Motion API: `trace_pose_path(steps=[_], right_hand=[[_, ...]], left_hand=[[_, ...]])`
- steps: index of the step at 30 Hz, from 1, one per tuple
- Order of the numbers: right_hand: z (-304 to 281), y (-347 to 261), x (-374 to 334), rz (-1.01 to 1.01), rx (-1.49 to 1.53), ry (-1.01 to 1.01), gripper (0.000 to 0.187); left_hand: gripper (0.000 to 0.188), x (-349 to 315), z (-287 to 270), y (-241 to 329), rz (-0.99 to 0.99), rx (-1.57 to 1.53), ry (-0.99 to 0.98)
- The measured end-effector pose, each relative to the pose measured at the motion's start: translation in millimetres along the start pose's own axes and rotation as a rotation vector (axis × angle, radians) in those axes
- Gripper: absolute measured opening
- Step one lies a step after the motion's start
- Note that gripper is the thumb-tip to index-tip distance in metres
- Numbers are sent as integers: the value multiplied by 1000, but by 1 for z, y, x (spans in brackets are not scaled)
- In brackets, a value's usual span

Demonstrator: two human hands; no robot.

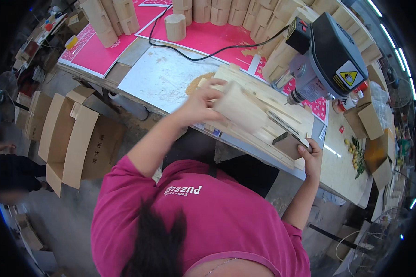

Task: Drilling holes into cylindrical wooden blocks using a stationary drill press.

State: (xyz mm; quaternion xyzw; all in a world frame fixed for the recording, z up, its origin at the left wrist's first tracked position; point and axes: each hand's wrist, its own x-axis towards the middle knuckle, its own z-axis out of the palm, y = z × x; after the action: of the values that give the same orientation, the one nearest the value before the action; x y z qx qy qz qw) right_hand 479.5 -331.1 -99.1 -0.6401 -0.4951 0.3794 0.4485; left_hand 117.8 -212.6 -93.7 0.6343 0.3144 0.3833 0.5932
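Observation:
My left hand [199, 105] is closed around one end of a pale wooden cylinder [241, 109], which is blurred by motion. The cylinder lies tilted above a wooden board fixture [263, 147] on the workbench. At the fixture's right end, my right hand [311, 157] grips the edge of a brown plate [290, 147] with dark metal edges, its thumb on the near face. Just beyond the plate is the chuck of a drill press [337, 60] with a dark housing. What lies beneath the cylinder is hidden.
Stacked wooden cylinders [222, 11] line the bench's far side on pink sheets [208, 39]. A single short cylinder [175, 27] stands before them. A black cable [194, 58] crosses the bench. Sawdust [198, 84] lies left of the fixture. Open cardboard boxes [71, 147] stand at left.

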Motion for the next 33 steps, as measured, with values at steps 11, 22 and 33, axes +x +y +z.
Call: trace_pose_path(steps=[11, 22, 33], right_hand=[[8, 23, -23, -85, 111, 78, 27], [10, 29, -29, -35, 196, 108, 29], [10, 15, -44, 53, 136, 128, 34]], left_hand=[[37, -58, -132, 17, -87, -553, 446], [47, -28, -262, 19, -151, 364, 1009], [48, 71, -413, -34, -301, 993, 1193]])
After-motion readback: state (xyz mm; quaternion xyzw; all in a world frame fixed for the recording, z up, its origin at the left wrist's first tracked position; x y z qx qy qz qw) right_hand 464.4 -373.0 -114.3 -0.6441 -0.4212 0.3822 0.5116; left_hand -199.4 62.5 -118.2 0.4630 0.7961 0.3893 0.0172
